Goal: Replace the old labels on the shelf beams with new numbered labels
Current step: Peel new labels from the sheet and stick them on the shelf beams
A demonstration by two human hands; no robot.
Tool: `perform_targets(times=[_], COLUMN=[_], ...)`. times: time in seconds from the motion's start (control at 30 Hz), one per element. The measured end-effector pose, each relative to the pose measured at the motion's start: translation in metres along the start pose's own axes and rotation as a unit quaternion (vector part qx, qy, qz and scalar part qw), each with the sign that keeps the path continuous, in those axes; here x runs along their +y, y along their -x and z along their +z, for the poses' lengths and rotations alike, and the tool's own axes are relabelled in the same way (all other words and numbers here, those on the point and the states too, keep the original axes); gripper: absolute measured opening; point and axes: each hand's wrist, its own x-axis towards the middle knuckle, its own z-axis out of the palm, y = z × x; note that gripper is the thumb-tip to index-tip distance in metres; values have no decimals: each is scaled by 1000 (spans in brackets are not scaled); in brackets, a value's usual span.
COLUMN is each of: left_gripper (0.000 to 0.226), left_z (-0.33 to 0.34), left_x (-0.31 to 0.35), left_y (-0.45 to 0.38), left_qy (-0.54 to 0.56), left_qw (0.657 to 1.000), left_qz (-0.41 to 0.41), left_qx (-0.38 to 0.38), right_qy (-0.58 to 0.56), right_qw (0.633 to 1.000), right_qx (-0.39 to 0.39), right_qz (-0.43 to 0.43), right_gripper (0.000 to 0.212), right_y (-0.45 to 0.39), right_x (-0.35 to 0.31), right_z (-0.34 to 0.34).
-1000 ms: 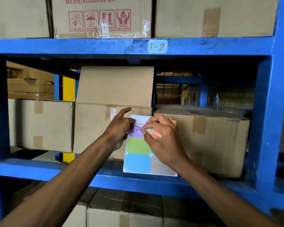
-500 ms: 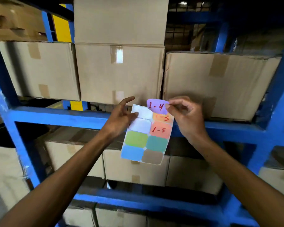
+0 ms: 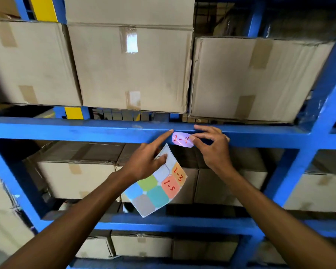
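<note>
Against the blue shelf beam (image 3: 85, 131), my right hand (image 3: 211, 150) pinches the purple label (image 3: 181, 139) at its right edge. My left hand (image 3: 145, 162) grips the label sheet (image 3: 155, 193), forefinger stretched to the label's upper left corner.

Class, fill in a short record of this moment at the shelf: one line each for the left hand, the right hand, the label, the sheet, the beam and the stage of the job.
left hand: holds the sticker sheet, forefinger at the label's edge
right hand: pinches the purple label
purple label: against the blue beam, red writing blurred
sticker sheet: 1-3 and 1-5 remain
stage: label being placed
</note>
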Motion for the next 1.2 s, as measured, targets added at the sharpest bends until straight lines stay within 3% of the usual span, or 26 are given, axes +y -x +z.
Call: perform_targets(times=[0.27,0.77,1.2], left_gripper=[77,89,90], left_z=[4,14,18], left_x=[-12,-29,-30], left_y=[-6,-19,-15], left_qy=[-130,-270,-320], left_qw=[991,960,945], left_qz=[25,61,73], left_qx=[-22,-26,7], right_qy=[48,67,84], right_qw=[999,997,993], right_qx=[9,30,77], right_qz=[-5,-11,-14], right_gripper=[13,13,10], right_y=[-1,-1,2], right_x=[2,4,1], right_z=[7,13,21])
